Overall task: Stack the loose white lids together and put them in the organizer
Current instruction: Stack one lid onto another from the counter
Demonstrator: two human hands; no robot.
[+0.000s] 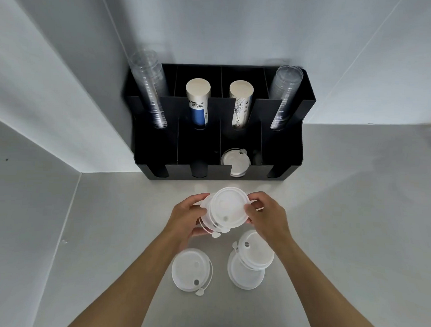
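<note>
A small stack of white lids point(226, 209) is held above the counter between both hands. My left hand point(187, 215) grips its left side and underside, and my right hand point(265, 215) pinches its right rim. One loose white lid point(190, 270) lies flat on the counter at the lower left. Two more white lids point(251, 262) lie overlapping at the lower right, partly under my right forearm. The black organizer point(156, 146) stands against the wall, and some white lids point(235, 162) sit in its third front compartment.
The organizer's back row holds clear cup stacks point(148, 92) at both ends and two paper cup stacks point(198, 101) in the middle. Its other front compartments look dark. A wall corner point(93, 124) closes the left side of the grey counter point(354, 217).
</note>
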